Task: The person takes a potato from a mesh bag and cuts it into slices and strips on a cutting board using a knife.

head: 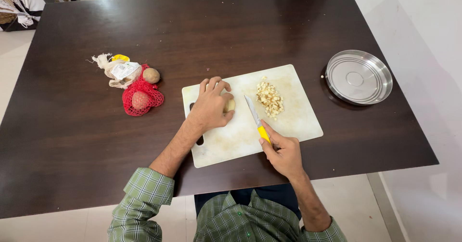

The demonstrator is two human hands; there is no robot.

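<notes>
A white cutting board (293,121) lies on a dark brown table (96,141), close to the edge nearest the person. The left hand (212,106) rests palm down on the left half of the board, fingers curled over a pale peeled potato piece (230,105) and pressing it against the board; only a small bit of the piece peeks out at the hand's 3 o'clock side. The right hand (285,151) sits at the board's near edge, at about 5 o'clock from the left hand, closed around the yellow handle of a small knife (255,118). The blade points away from the person, toward 11 o'clock, its tip just beside the potato piece (whether it touches cannot be told).

At 1 o'clock from the knife, on the far half of the board, lies a heap of small diced potato (269,98).

Well apart at 9 o'clock from the board, a red net bag (144,97) holds one potato, and a loose brown potato (151,75) lies against its far end, next to a crumpled paper label (122,71). At 3 o'clock from the board, a round steel plate (358,76) stands near the table's right edge. Both forearms wear green checked sleeves.
</notes>
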